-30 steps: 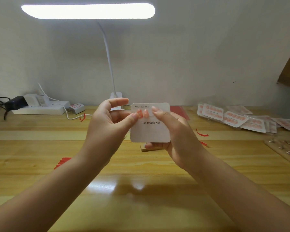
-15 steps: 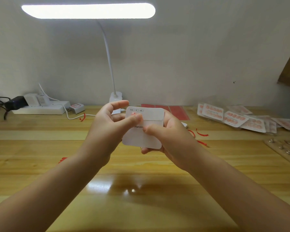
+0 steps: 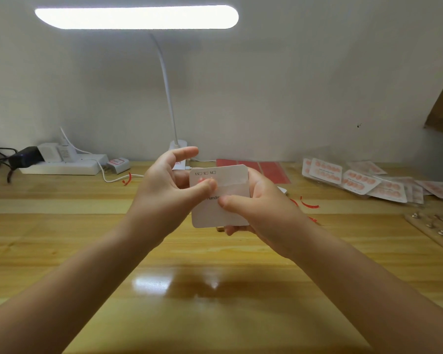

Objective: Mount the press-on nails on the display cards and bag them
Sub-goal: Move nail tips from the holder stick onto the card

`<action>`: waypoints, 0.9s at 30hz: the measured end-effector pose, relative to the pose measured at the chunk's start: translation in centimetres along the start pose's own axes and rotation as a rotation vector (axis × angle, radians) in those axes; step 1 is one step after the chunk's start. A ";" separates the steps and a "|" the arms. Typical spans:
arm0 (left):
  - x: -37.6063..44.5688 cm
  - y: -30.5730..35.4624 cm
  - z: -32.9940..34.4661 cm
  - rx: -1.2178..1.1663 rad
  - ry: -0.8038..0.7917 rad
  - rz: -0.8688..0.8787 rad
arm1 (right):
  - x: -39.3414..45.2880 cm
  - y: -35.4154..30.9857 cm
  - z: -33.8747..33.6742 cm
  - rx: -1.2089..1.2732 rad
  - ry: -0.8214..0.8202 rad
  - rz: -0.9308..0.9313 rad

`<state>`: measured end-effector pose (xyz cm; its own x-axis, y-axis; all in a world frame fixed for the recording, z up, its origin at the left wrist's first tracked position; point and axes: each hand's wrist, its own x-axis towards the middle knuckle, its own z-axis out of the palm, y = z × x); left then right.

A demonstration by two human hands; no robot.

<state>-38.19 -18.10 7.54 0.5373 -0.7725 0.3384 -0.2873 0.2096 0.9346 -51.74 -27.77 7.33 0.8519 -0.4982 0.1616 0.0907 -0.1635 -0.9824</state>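
Meanwhile, the display card has been lowered and tipped slightly to the left compared with a second ago, and the left thumb is now pressed down on the nails near its top edge. Seating of those nails is judged under way. The card is held upright above the table, printed face toward the camera, long axis roughly vertical. It is pinched by the right hand; the left hand is clamped on its left edge.
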 end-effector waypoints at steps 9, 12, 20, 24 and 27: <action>0.1 0.1 0.1 -0.129 0.021 -0.065 | 0.1 0.0 -0.1 0.011 0.053 0.023; 0.1 -0.1 0.1 -0.100 0.034 -0.042 | 0.1 0.1 -0.1 -0.004 0.023 0.042; 0.2 -1.6 0.4 0.015 0.029 -0.062 | 0.7 1.1 -2.0 -0.198 0.358 -0.018; -0.6 -3.8 1.6 0.405 -0.124 -0.085 | 0.9 3.7 -3.3 -0.710 0.506 -0.162; -1.2 -4.9 2.2 0.600 -0.204 -0.052 | 1.0 5.4 -3.8 -0.886 0.479 -0.157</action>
<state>-39.20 -19.53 2.26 0.4177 -0.8836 0.2114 -0.6913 -0.1581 0.7051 -52.37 -32.42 2.52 0.5500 -0.6731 0.4944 -0.3961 -0.7314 -0.5551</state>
